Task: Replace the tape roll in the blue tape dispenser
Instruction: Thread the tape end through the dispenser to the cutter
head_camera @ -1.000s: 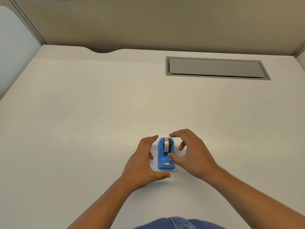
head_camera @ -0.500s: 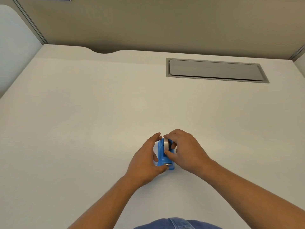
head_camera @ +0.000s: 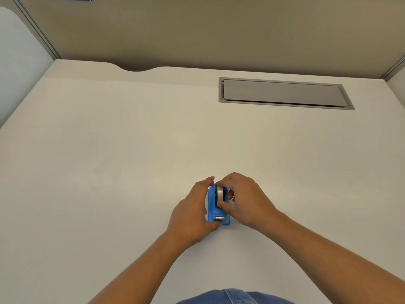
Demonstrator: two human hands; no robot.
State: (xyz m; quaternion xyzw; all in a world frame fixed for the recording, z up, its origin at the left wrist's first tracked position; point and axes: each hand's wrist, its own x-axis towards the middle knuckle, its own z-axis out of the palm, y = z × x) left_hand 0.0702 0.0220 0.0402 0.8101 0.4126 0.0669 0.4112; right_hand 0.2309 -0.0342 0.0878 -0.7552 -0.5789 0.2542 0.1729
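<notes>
A small blue tape dispenser (head_camera: pixel 212 210) stands on the white desk (head_camera: pixel 109 172), its cutter end toward me. A clear tape roll (head_camera: pixel 219 193) sits upright in its slot. My left hand (head_camera: pixel 191 216) wraps the dispenser's left side, thumb under the front corner. My right hand (head_camera: pixel 245 200) pinches the tape roll between thumb and fingers from the right and above. The dispenser's right side is hidden behind my right hand.
A grey rectangular cable hatch (head_camera: pixel 282 93) is set into the desk at the back right. A curved notch (head_camera: pixel 138 68) cuts the desk's far edge. Partition walls stand behind and at both sides. Blue denim shows at the bottom edge.
Both hands were open beside the dispenser a second ago; they have closed in, the left onto the body and the right onto the tape roll.
</notes>
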